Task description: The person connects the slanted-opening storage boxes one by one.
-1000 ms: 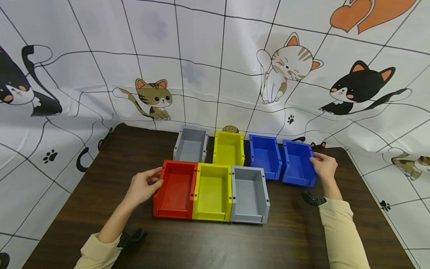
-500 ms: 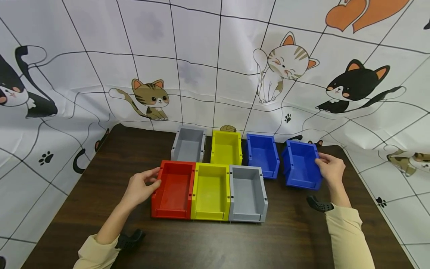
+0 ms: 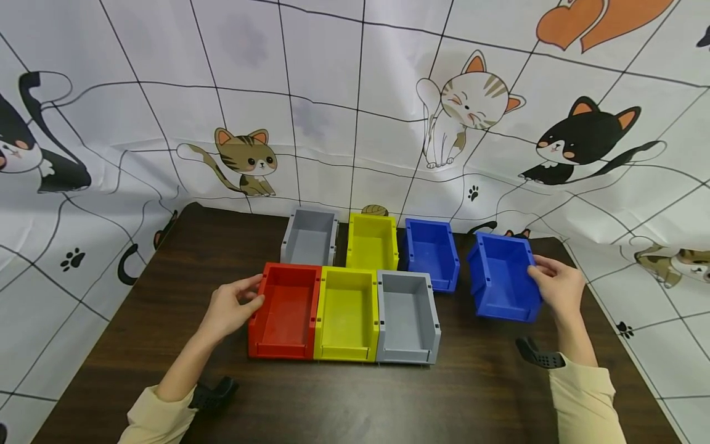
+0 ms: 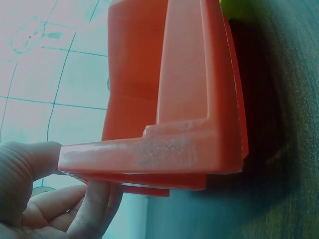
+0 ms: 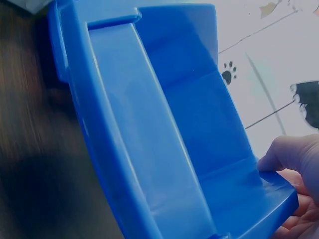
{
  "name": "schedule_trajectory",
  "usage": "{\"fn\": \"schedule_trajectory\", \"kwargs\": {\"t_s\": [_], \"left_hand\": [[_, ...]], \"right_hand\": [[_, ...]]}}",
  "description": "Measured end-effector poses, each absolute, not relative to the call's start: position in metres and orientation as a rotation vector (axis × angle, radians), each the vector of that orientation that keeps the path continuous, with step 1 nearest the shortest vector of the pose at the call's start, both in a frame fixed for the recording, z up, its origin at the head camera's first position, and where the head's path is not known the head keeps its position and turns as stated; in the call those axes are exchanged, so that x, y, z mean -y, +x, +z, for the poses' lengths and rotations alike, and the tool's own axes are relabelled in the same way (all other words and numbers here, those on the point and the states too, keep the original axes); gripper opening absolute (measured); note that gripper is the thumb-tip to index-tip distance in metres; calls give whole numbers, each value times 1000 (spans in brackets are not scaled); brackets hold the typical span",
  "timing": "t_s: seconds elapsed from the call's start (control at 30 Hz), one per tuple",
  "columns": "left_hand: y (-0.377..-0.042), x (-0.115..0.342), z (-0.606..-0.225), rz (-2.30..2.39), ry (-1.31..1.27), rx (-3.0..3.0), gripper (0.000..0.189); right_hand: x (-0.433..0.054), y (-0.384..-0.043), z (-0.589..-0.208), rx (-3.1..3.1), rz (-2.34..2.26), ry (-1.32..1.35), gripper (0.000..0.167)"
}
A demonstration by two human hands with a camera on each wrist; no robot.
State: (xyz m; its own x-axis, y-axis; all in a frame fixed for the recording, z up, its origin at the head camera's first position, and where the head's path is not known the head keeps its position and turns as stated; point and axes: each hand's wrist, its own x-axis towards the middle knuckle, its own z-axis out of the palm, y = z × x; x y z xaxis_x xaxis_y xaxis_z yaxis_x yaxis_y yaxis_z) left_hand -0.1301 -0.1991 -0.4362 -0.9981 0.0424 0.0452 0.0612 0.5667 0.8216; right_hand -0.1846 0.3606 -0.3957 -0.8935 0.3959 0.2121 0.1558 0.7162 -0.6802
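Observation:
My left hand (image 3: 230, 311) pinches the left side wall of the red plastic bin (image 3: 287, 311), thumb at its rim; the left wrist view has the fingers (image 4: 94, 206) against the outer side. This bin stands at the left end of a front row, beside a yellow bin (image 3: 346, 314) and a grey bin (image 3: 407, 317). On the right, my right hand (image 3: 561, 288) grips the right wall of a blue bin (image 3: 506, 277). In the right wrist view its thumb (image 5: 281, 154) lies over the rim, and dark table shows below the bin.
Behind the front row stand another grey bin (image 3: 309, 240), another yellow bin (image 3: 373, 242) and a second blue bin (image 3: 431, 254). The dark wood table (image 3: 310, 404) reaches back to a white sheet (image 3: 327, 148) printed with cats and grid lines.
My right hand has drawn the blue bin rightward and nearer to me, widening the gap to the other blue bin. My left hand keeps its hold on the red bin.

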Motion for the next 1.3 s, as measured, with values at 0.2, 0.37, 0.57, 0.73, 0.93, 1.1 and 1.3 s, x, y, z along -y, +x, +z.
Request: {"fn": "schedule_trajectory", "kwargs": {"t_s": [0.2, 0.37, 0.57, 0.73, 0.93, 1.1, 1.3], "left_hand": [[-130, 200, -436, -1445, -99, 2762, 45], [-130, 200, -435, -1452, -96, 2760, 45], [-130, 199, -434, -1457, -90, 2754, 44], [-130, 199, -435, -1464, -89, 2751, 44], [-130, 198, -434, -1459, -82, 2757, 44], [-130, 198, -434, -1461, -90, 2757, 44], [-130, 198, -434, -1468, -89, 2759, 45]], "right_hand": [[-348, -168, -389, 2541, 1001, -380, 30], [-335, -153, -386, 2511, 1061, -314, 29], [-320, -141, -389, 2529, 1094, -226, 28], [-311, -136, -395, 2547, 1079, -227, 27], [-304, -131, -401, 2546, 1082, -214, 27], [-300, -130, -404, 2543, 1052, -183, 26], [-296, -128, -403, 2537, 1038, -184, 25]]}}
